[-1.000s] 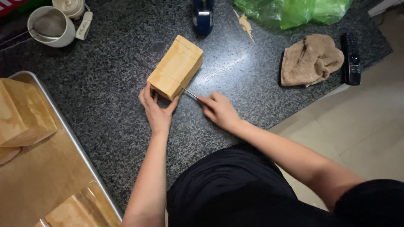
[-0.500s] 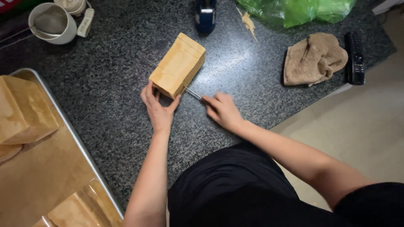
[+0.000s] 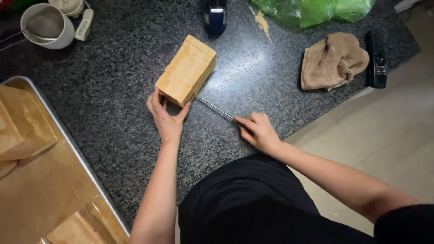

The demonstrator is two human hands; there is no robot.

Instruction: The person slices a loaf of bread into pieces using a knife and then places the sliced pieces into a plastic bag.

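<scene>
Fingers of the left hand [image 3: 166, 118] spread open against the near end of the tan block [image 3: 186, 70], thumb on its right corner and fingertips on its left corner, bracing rather than enclosing it. Right hand [image 3: 258, 131] closed around the handle of a thin knife [image 3: 213, 106], whose blade runs up-left to meet the block's lower right corner at the worktop [image 3: 122, 68] surface.

Block: rectangular, scored across its top face, lying diagonally near the middle of the dark speckled worktop, well back from the front edge.

Compared with the frame half a second earlier: right hand drawn back toward the front edge, so that more of the blade shows between hand and block; left hand and block unchanged in place.

Surroundings: metal tray [image 3: 68, 140] at the left edge carrying further tan blocks [image 3: 22, 124]; white cup [image 3: 47, 26] at the far left corner; crumpled brown cloth [image 3: 332, 61] and black remote control [image 3: 376, 58] toward the right edge; green plastic bag [image 3: 316, 9] and a dark blue object [image 3: 215, 16] along the far edge.
</scene>
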